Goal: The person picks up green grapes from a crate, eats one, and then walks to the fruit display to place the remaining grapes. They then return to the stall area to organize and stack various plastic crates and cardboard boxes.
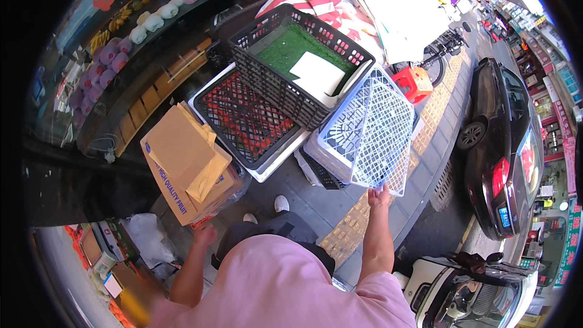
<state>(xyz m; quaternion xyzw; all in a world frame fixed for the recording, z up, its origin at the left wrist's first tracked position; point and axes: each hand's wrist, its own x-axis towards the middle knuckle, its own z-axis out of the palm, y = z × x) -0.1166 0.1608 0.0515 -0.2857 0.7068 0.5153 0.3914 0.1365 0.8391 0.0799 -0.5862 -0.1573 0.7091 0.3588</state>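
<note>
My right hand (379,195) grips the near edge of a white plastic lattice tray (380,132). The tray sits tilted over a stack of pale plastic crates (334,157). My left hand (206,235) has curled fingers, close to the lower edge of a cardboard fruit carton (173,187). A small red item (200,222) shows at its fingertips; whether the hand holds it is unclear. Flattened cardboard pieces (182,139) lie on the carton. Beyond stands a black plastic crate (278,84) with green turf lining and a white sheet (319,73) inside.
Another black crate (248,118) covers red contents inside a white foam box (262,175). A red plastic stool (413,84) and a bicycle (439,61) stand beyond. Fruit shelves (150,50) line the left. A dark car (496,155) and a white vehicle (469,289) are at right.
</note>
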